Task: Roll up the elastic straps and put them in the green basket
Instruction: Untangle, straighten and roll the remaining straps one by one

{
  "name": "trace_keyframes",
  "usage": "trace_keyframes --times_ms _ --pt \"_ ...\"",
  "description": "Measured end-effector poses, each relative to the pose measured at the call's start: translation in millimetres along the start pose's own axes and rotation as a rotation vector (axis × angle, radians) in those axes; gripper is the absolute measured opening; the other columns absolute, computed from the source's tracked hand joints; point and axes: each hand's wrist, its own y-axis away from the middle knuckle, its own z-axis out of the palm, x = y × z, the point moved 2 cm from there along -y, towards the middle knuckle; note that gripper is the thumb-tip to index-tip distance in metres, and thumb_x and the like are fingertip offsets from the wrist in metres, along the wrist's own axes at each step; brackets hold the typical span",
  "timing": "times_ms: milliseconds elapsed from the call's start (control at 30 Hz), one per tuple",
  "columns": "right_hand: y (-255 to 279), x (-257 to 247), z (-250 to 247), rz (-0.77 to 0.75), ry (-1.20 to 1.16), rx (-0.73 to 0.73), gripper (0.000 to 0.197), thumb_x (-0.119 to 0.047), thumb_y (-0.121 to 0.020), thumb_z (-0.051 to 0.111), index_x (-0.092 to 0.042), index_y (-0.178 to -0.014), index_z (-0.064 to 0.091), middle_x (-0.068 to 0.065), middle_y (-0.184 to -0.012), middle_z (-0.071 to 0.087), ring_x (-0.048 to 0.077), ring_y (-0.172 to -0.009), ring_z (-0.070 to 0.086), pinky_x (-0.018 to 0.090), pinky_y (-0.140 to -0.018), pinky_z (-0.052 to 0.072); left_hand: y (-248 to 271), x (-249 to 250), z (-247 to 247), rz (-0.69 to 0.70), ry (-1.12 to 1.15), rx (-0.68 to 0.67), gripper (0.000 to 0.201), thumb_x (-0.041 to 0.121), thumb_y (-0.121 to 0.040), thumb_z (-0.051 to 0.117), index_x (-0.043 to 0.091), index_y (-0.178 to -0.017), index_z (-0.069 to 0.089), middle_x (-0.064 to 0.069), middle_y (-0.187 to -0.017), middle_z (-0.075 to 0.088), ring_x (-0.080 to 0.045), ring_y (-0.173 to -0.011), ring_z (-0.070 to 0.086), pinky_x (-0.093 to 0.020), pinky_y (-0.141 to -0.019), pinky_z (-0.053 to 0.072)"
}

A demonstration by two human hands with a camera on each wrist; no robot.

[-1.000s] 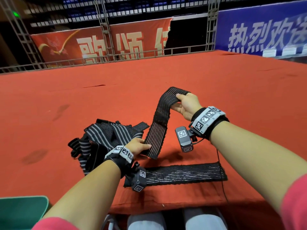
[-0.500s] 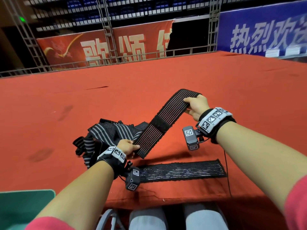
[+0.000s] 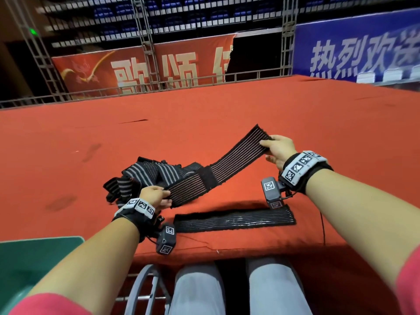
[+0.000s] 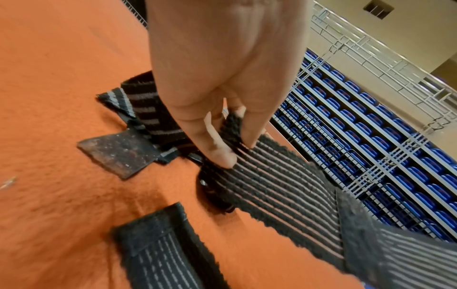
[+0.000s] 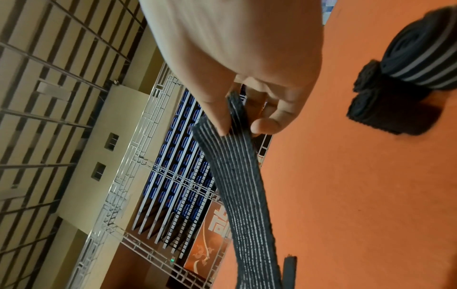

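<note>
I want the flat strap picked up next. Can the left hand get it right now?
Probably not yet: the left hand is busy pinching one end of the lifted strap. The flat strap lies close beside it, uncovered.

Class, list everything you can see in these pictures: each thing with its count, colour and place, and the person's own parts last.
Held strap: one, black with thin pale stripes, stretched in the air between both hands.
Flat strap: one, black, lying on the carpet near the front edge.
Strap pile: count unclear, black with grey stripes, behind the left hand.
Rolled straps: number unclear, black and grey, on the carpet, right wrist view only.
Carpet: one, red, covering the platform.
Basket: one, green, lower left corner, only partly in view.
Banners: one red, one blue, at the back.
Left hand: pinches the strap's near end.
Right hand: pinches the far end.
</note>
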Motion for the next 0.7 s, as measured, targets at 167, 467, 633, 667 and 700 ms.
trace_keyframes --times_ms 167,467,633,667,700 --pt "5 20 -24 -0.006 0.169 0.082 0.027 -0.004 -0.076 0.080 -0.011 -0.100 0.072 0.008 -0.080 0.065 0.016 -0.054 0.044 0.020 -0.041 0.028 9 -2 -1 0.053 0.080 0.061 0.020 0.008 -0.095 0.062 -0.001 -0.079 0.053 -0.017 -0.066 0.058 -0.028 -0.057 0.061 -0.024 -0.040 0.048" --pt "15 49 -59 0.079 0.306 -0.047 0.018 -0.004 -0.085 0.072 -0.004 -0.103 0.073 0.001 -0.047 0.040 0.014 -0.041 0.029 0.015 -0.040 0.025 8 -24 0 0.083 -0.085 0.055 0.034 -0.025 -0.083 0.051 0.004 -0.070 0.062 -0.014 -0.072 0.059 -0.025 -0.064 0.056 -0.023 -0.041 0.052" --pt "25 56 -70 0.203 0.323 -0.190 0.018 -0.007 -0.095 0.058 -0.007 -0.113 0.062 0.011 -0.075 0.070 0.022 -0.053 0.069 0.019 -0.036 0.042 1 -40 0 0.069 -0.111 0.039 0.036 -0.026 -0.079 0.053 0.007 -0.072 0.065 -0.014 -0.075 0.063 -0.030 -0.077 0.063 -0.037 -0.068 0.059" --pt "29 57 -72 0.229 0.314 -0.205 0.016 -0.008 -0.094 0.057 -0.006 -0.109 0.063 0.013 -0.085 0.073 0.026 -0.063 0.073 0.020 -0.039 0.045 0 -43 1 0.070 -0.115 0.026 0.036 -0.027 -0.078 0.053 0.006 -0.072 0.065 -0.014 -0.075 0.063 -0.032 -0.080 0.063 -0.041 -0.075 0.058" --pt "31 60 -75 0.253 0.312 -0.208 0.016 -0.012 -0.092 0.057 -0.006 -0.105 0.064 0.014 -0.093 0.075 0.030 -0.070 0.075 0.022 -0.043 0.047 0 -46 3 0.071 -0.111 0.015 0.036 -0.027 -0.078 0.053 0.006 -0.071 0.065 -0.014 -0.075 0.063 -0.032 -0.082 0.063 -0.045 -0.081 0.057"
